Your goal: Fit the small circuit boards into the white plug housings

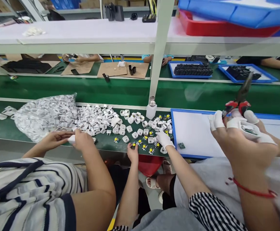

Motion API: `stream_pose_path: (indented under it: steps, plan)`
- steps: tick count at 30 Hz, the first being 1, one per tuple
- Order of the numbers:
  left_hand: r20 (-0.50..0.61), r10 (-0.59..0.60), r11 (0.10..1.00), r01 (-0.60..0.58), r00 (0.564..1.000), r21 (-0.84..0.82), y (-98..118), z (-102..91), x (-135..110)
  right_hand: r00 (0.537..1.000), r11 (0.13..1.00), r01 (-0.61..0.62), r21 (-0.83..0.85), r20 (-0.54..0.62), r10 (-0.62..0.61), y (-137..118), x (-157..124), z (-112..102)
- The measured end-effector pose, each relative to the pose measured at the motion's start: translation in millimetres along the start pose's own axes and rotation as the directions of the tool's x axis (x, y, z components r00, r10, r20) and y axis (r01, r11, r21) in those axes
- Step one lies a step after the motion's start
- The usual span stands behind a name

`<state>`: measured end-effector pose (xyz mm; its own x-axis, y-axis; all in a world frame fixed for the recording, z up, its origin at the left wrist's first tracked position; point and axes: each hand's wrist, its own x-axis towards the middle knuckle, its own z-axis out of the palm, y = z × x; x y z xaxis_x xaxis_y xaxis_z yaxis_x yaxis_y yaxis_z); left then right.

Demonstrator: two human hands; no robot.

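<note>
Your left hand, finger cots on, grips white charger shell at right, above blue tray. Your right hand, mostly hidden behind it, clenches red-handled pliers. Co-workers' hands sort white shells on green surface at left.

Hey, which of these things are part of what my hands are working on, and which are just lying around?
In use: red-handled pliers in the right hand; white housing in the left hand; blue tray beneath them.
Lying about: white bottle; bag of white housings; loose circuit board on the tray; red bin on the shelf.
</note>
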<state>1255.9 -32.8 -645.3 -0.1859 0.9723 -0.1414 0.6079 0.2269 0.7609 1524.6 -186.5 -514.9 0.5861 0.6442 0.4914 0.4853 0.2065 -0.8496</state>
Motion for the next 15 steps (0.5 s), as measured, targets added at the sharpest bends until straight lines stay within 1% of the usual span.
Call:
stream_pose_path:
  steps: [1,2,3,4,5,6,7,8,9,10,12,13,14,15]
  plan:
    - [0.014,0.007,1.0,-0.007,1.0,0.009,2.0,-0.9,-0.7,0.999,0.999,0.036,0.006,0.01,-0.036,0.1,-7.1,4.4]
    - [0.008,0.019,1.0,-0.02,1.0,0.01,4.5,-1.8,-3.1,1.0,0.997,-0.003,0.071,0.012,0.002,1.0,-13.4,11.6]
    - [-0.015,0.038,0.999,-0.038,0.999,0.004,7.8,-2.2,-7.2,0.995,0.983,-0.099,0.151,0.038,0.094,2.7,-18.4,21.8]
    - [-0.05,0.063,0.998,-0.063,0.997,-0.006,11.8,-2.3,-12.9,0.975,0.955,-0.214,0.207,0.097,0.198,4.9,-22.1,34.6]
    - [-0.076,0.092,0.995,-0.094,0.993,-0.023,16.7,-1.7,-19.8,0.941,0.914,-0.326,0.242,0.174,0.29,7.5,-24.4,49.4]
    - [-0.074,0.117,0.991,-0.121,0.99,-0.053,22.5,-0.5,-27.4,0.9,0.874,-0.415,0.253,0.256,0.353,10.6,-25.5,65.0]
    - [-0.035,0.133,0.985,-0.136,0.991,-0.105,29.2,1.1,-35.2,0.866,0.848,-0.468,0.248,0.321,0.383,13.9,-25.8,80.3]
    - [0.041,0.138,0.976,-0.129,0.99,-0.175,36.7,3.1,-42.5,0.839,0.832,-0.501,0.239,0.371,0.398,17.2,-25.8,94.1]
    - [0.136,0.132,0.961,-0.094,0.982,-0.259,44.9,5.1,-48.7,0.821,0.823,-0.518,0.232,0.405,0.403,20.3,-25.7,105.5]
    - [0.24,0.122,0.938,-0.033,0.963,-0.345,53.4,7.0,-53.6,0.799,0.81,-0.54,0.227,0.44,0.409,22.9,-26.1,114.0]
    - [0.423,0.102,0.877,0.12,0.9,-0.465,69.8,8.9,-59.4,0.755,0.786,-0.579,0.218,0.507,0.415,25.1,-29.0,122.2]
    - [0.485,0.095,0.852,0.181,0.869,-0.491,76.9,8.4,-60.7,0.729,0.771,-0.599,0.216,0.547,0.412,24.5,-31.6,122.9]
    - [0.521,0.088,0.837,0.221,0.849,-0.501,82.9,6.8,-61.4,0.698,0.751,-0.622,0.221,0.591,0.404,22.8,-34.8,122.3]
    - [0.54,0.083,0.834,0.238,0.838,-0.498,87.5,4.2,-62.1,0.671,0.728,-0.646,0.229,0.626,0.398,20.4,-38.5,120.8]
